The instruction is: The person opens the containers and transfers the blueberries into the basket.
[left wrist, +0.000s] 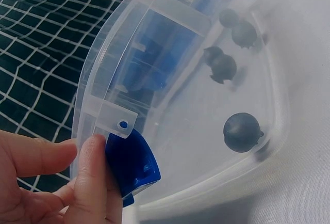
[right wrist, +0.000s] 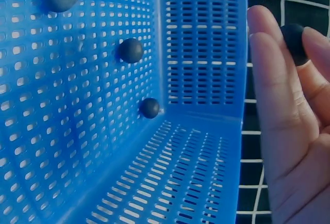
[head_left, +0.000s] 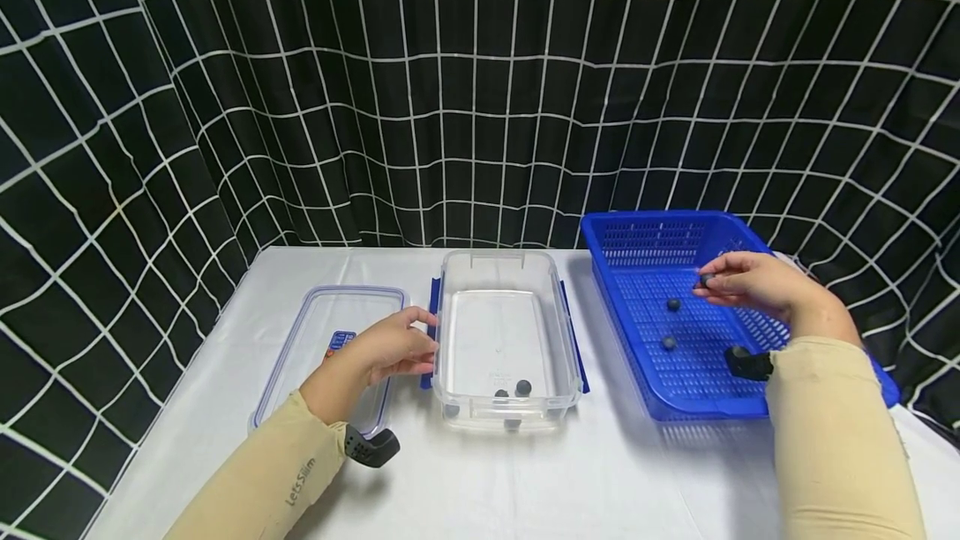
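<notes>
My right hand (head_left: 750, 283) pinches a blueberry (right wrist: 295, 44) between thumb and fingertips, above the blue basket (head_left: 660, 408). Three more blueberries, one of them a dark ball (right wrist: 131, 51) near the middle, lie on the basket floor in the right wrist view. My left hand (head_left: 393, 346) touches the outer left side of a clear plastic container (head_left: 495, 332), its fingertips at the rim by a blue latch (left wrist: 131, 162). Inside the container several blueberries (left wrist: 242, 132) lie gathered at the near end.
A clear lid (head_left: 273, 386) with a blue-edged label lies left of the container, partly under my left forearm. The white-covered table (head_left: 600, 473) carries everything. Behind it hangs a black curtain (head_left: 495, 90) with white grid lines.
</notes>
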A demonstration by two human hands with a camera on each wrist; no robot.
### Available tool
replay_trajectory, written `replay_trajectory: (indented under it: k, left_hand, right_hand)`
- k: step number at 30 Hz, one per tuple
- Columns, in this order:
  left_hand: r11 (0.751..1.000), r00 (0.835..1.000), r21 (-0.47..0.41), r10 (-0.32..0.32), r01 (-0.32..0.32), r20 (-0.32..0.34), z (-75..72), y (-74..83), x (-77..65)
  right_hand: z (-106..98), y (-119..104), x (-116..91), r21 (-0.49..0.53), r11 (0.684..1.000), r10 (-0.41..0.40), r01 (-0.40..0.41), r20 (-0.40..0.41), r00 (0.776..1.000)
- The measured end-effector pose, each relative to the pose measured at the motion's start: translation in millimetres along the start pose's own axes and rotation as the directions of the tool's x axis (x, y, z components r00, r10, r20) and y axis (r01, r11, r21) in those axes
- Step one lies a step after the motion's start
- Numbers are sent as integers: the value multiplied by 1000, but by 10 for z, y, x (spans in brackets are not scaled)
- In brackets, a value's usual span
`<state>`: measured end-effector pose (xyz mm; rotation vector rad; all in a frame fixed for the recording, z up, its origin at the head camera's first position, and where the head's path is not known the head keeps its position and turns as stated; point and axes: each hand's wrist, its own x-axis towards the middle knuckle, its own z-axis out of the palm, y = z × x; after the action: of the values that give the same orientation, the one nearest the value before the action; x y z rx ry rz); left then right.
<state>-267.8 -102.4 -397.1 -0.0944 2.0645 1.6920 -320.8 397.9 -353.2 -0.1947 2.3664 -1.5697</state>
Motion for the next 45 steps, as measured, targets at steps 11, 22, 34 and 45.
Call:
replay_trajectory:
  k: [11, 22, 34, 45]
  left_hand:
    - [1000, 1000, 14, -8, 8, -9, -9, -20, 14]
    - [1000, 1000, 22, -16, 17, -15, -2, -6, 8]
    - [1000, 1000, 21, -6, 6, -9, -3, -10, -5]
    - [1000, 1000, 2, 2, -2, -7, 8, -8, -1]
  right_hand:
    - [-69, 122, 10, 98, 993, 64, -66, 21, 998]
    - [-93, 157, 6, 95, 990, 103, -101, -7, 995]
    - [-99, 149, 0, 101, 988, 119, -115, -43, 992]
    - [23, -93, -4, -73, 996, 47, -56, -115, 992]
